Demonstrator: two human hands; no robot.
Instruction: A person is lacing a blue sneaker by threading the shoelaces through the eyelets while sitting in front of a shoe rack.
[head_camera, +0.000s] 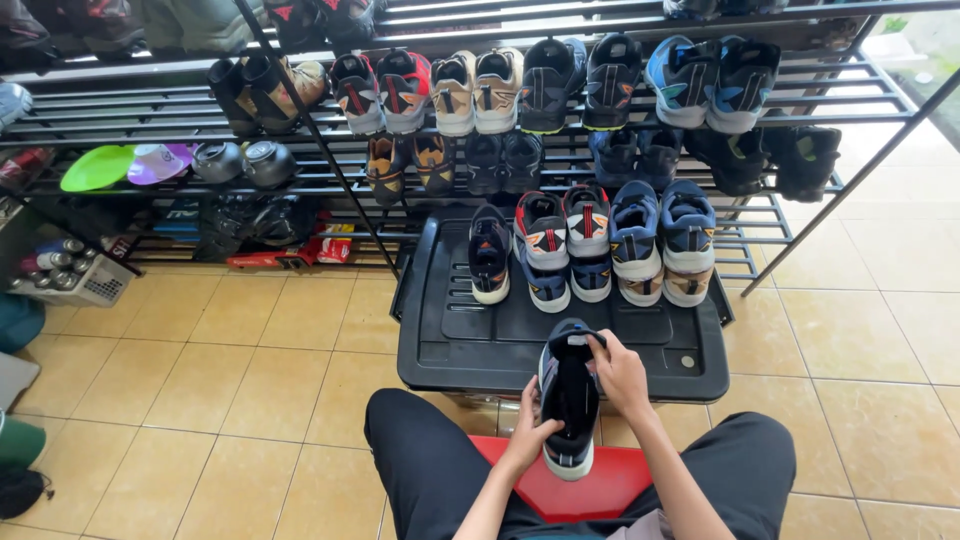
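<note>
Closest in, a seated person in black trousers straddles a smooth red plastic stool (600, 487), and both hands hold a black mesh sneaker with a grey collar and white rubber sole (568, 400) upright above it. The left hand (530, 437) curls its fingers round the shoe's side; the right hand (620, 375) pinches the collar near the tongue, fingers closed on it. Just beyond the shoe lies a wide black moulded plastic tray (450, 330) with rounded corners; its near half is bare, while a row of blue, black and red-and-grey sneakers (590, 245) stands along its far edge. Glossy tan floor tiles (240, 370) spread open to either side. Farther back, a black metal slatted rack (150, 110) carries more shoes, boots and two bright plastic plates.
</note>
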